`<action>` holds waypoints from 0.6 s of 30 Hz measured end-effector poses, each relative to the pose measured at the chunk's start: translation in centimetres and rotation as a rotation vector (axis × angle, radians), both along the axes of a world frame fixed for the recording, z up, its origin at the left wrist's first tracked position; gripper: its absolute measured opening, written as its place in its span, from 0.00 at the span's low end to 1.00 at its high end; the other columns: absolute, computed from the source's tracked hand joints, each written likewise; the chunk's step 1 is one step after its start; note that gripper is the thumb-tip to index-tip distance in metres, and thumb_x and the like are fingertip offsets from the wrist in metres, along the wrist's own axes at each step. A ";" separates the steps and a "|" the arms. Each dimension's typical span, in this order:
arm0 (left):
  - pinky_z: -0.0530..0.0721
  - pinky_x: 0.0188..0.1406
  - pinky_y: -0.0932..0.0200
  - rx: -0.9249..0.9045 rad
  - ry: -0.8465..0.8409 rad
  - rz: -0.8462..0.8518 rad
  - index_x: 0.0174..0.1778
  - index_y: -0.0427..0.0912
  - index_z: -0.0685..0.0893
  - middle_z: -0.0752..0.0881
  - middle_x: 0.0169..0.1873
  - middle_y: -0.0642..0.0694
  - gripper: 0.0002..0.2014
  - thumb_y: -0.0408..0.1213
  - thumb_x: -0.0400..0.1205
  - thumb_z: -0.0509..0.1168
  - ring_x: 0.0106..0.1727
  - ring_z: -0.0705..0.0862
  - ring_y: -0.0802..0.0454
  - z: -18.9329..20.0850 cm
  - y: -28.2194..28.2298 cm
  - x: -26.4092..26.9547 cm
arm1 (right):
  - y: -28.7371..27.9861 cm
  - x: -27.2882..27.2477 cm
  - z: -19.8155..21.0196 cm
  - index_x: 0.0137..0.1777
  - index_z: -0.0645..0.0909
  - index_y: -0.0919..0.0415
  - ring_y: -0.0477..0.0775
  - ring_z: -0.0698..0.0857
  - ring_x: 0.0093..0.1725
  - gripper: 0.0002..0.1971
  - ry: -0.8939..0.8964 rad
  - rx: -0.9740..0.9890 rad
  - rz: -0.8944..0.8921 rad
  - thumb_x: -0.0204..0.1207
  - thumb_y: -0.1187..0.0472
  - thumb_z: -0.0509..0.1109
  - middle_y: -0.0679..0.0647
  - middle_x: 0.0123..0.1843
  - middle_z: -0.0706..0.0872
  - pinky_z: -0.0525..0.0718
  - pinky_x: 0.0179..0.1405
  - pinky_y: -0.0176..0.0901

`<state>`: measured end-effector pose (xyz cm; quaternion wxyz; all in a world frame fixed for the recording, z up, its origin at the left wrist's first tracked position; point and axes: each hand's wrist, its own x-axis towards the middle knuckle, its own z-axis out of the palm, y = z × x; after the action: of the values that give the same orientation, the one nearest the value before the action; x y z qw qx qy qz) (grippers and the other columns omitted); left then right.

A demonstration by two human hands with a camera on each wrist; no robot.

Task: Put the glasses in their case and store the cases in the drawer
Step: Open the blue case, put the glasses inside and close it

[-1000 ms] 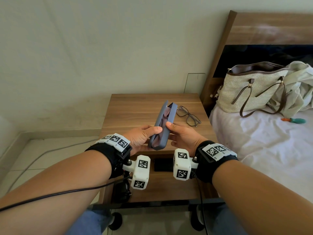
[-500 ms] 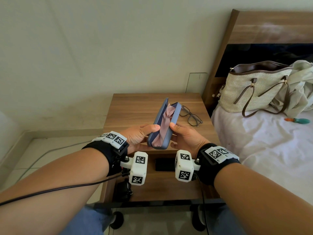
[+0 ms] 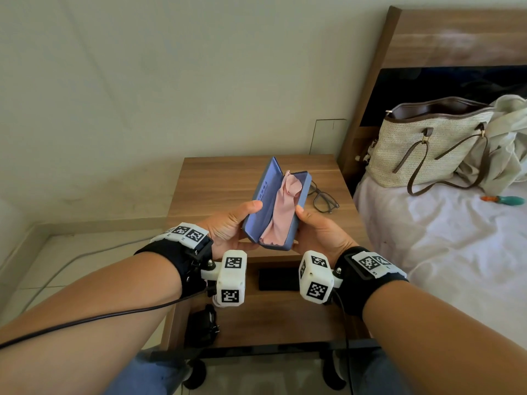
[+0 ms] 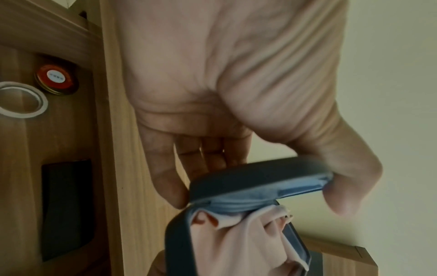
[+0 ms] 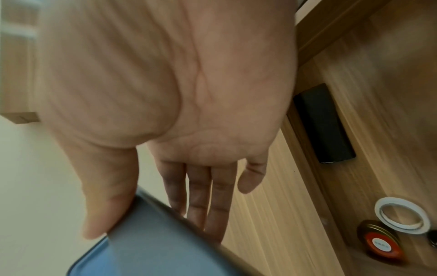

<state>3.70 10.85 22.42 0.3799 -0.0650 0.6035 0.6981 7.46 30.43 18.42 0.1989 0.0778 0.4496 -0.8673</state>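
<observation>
Both hands hold a blue glasses case [image 3: 266, 201] wide open above the wooden nightstand [image 3: 216, 178]. My left hand [image 3: 248, 220] grips the lid, thumb on its inner edge. My right hand [image 3: 302, 223] grips the base, thumb on its rim. A crumpled pink cloth [image 3: 281, 212] lies inside the base. Dark-framed glasses [image 3: 325, 199] lie unfolded on the nightstand just right of the case. In the left wrist view, thumb and fingers pinch the lid [image 4: 248, 179] above the cloth [image 4: 236, 242]. The right wrist view shows the case's outer shell [image 5: 153, 248].
Below my wrists the drawer [image 3: 285, 312] stands open with a black oblong item [image 3: 281, 279] inside. It also holds a white tape ring [image 5: 402, 214] and a red-lidded jar [image 5: 380, 244]. A bed with a woven handbag [image 3: 427, 143] lies to the right.
The case went from nearly closed to wide open as my hands spread lid and base apart. The pink cloth inside came into view.
</observation>
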 end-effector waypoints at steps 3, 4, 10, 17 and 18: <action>0.88 0.45 0.53 0.064 -0.043 0.002 0.59 0.44 0.84 0.89 0.48 0.41 0.51 0.53 0.37 0.87 0.46 0.86 0.46 -0.7 0.2 -0.7 | 0.3 -0.3 -0.6 0.72 0.76 0.55 0.63 0.73 0.72 0.35 -0.032 -0.050 -0.038 0.64 0.48 0.79 0.60 0.73 0.76 0.55 0.83 0.68; 0.89 0.42 0.55 0.083 -0.051 0.010 0.58 0.44 0.84 0.89 0.47 0.42 0.50 0.53 0.37 0.88 0.45 0.86 0.46 -0.9 0.3 -0.9 | 0.4 -0.5 -0.8 0.71 0.76 0.55 0.63 0.73 0.72 0.31 -0.045 -0.051 -0.050 0.68 0.49 0.76 0.60 0.73 0.76 0.55 0.83 0.69; 0.84 0.40 0.57 0.031 -0.012 0.023 0.53 0.47 0.85 0.87 0.43 0.45 0.40 0.56 0.44 0.85 0.44 0.83 0.49 -1.9 1.1 -2.5 | 1.0 -1.8 0.0 0.59 0.80 0.55 0.56 0.84 0.54 0.10 -0.078 0.088 -0.121 0.82 0.55 0.62 0.55 0.55 0.86 0.80 0.59 0.53; 0.77 0.49 0.55 -0.092 0.001 0.103 0.49 0.51 0.84 0.86 0.46 0.46 0.12 0.55 0.78 0.67 0.45 0.82 0.49 -3.7 3.0 -5.8 | 3.3 -6.5 -0.9 0.53 0.84 0.52 0.51 0.86 0.50 0.07 -0.118 0.581 -0.432 0.80 0.54 0.68 0.51 0.50 0.89 0.82 0.52 0.47; 0.78 0.53 0.53 -0.098 0.001 0.108 0.50 0.51 0.85 0.87 0.47 0.46 0.13 0.55 0.78 0.68 0.47 0.83 0.48 -4.0 3.2 -6.3 | 3.8 -7.4 -1.1 0.49 0.85 0.52 0.49 0.85 0.47 0.05 -0.106 0.656 -0.488 0.79 0.54 0.69 0.50 0.46 0.88 0.81 0.48 0.44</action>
<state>-2.60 14.03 18.38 0.3376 -0.1158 0.6327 0.6872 0.09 34.26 17.30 -0.0249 0.2862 0.6596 -0.6946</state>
